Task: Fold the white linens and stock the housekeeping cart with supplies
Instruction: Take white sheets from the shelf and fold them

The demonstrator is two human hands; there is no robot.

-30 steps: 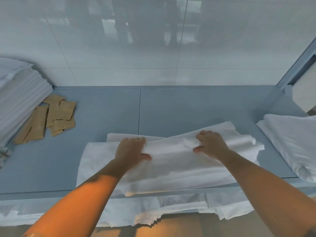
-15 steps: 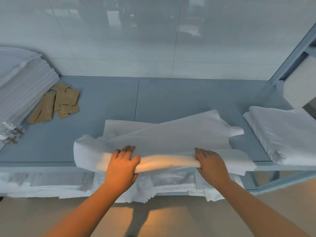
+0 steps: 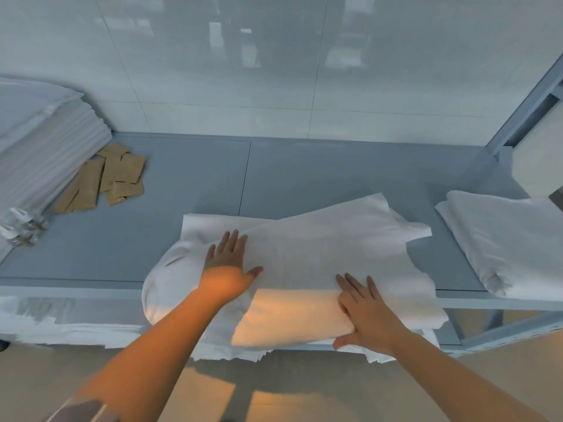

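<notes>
At the far left a tall stack of folded white linens [image 3: 45,141] leans against the tiled wall [image 3: 274,71]; at its foot lie a few clear plastic-wrapped items [image 3: 21,226] — too blurred to name; just beside the stack a loose scatter of brown paper packets [image 3: 106,178] rests on the grey shelf [image 3: 182,193].

The left hand [image 3: 227,266] reaches forward from a nearly straight forearm, palm down, fingers straight and close together, thumb splayed to the right; it lies flat on the left part of the white linen [image 3: 320,251] and grips nothing.

That linen sits at the front middle of the shelf, partly folded — its near, rolled edge overhangs the shelf lip, its upper layer skewed toward the right.

The right hand [image 3: 365,312] comes in from the lower right, palm down on the linen's near fold, fingers extended and slightly spread, thumb tucked at the cloth's lower edge; whether the thumb pinches the fabric I cannot tell.

More white cloth [image 3: 76,324] shows on the level below; at the right another folded white linen [image 3: 502,239] lies well apart, beside the shelf's grey upright [image 3: 524,99].
</notes>
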